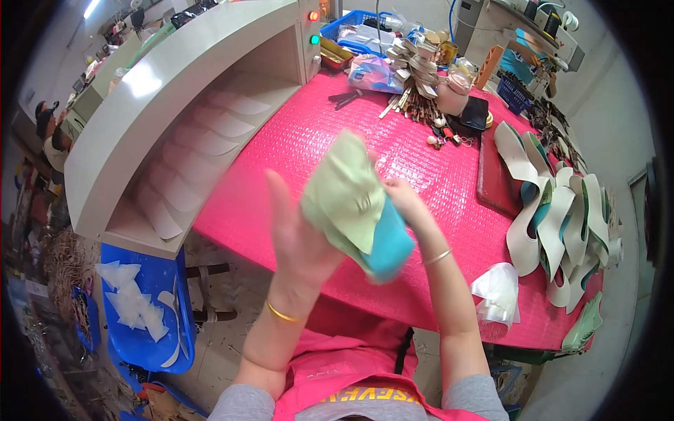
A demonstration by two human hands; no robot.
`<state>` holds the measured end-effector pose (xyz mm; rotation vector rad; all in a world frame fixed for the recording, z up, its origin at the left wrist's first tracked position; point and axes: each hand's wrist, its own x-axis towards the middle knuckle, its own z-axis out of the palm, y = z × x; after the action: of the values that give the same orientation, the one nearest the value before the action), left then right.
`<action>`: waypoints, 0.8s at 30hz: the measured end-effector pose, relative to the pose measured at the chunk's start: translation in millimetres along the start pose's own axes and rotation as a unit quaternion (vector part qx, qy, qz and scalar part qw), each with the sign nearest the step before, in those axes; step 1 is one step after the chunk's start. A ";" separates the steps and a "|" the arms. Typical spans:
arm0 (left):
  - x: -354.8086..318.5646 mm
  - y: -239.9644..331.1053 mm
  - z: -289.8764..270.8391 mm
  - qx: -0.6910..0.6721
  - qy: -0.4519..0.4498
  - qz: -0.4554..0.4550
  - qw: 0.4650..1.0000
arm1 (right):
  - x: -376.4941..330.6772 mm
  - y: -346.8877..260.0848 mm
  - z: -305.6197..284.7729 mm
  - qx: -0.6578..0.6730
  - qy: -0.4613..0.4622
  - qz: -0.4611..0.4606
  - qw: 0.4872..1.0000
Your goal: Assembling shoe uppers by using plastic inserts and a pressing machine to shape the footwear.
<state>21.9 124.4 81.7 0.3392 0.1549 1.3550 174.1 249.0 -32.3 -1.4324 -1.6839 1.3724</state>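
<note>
Head: both hands hold green-blue piece.

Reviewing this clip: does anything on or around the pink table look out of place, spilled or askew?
Little stands out. White cut pieces lie loosely scattered on the blue stool left of the pink table, not stacked. Both hands, left hand and right hand, hold a pale green and blue shoe piece normally.

Pink textured worktable beside a grey shelved cabinet; blue plastic stool on littered concrete floor.
</note>
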 end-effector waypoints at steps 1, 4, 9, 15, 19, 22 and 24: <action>3.5 8.9 4.4 -0.028 -0.043 0.025 0.998 | -5.1 4.7 1.6 -0.001 -0.002 0.000 1.000; 24.4 6.3 -6.3 0.076 -0.018 0.064 0.995 | -35.9 -37.0 -12.8 -0.134 0.232 -0.082 0.960; 31.3 -4.3 15.3 0.137 0.018 0.038 0.990 | -103.2 -120.8 -3.1 -0.113 0.279 -0.488 0.819; 24.3 -0.5 14.9 0.552 0.036 0.091 0.828 | -92.0 -112.5 -35.0 -0.241 0.200 -0.473 0.823; 7.2 -1.6 16.9 0.462 -0.007 0.043 0.886 | -77.9 -103.7 -78.3 0.453 -0.087 -0.173 0.870; 27.1 10.1 43.6 0.120 0.002 0.022 0.993 | -64.8 -79.6 -78.7 0.499 -0.046 -0.180 0.846; 25.1 14.6 40.6 0.318 -0.059 0.027 0.946 | -65.4 -84.9 -85.0 0.501 -0.104 -0.160 0.844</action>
<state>25.9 145.3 126.8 0.9699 0.4895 1.3076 234.3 224.7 88.1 -0.3898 -0.9260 1.8177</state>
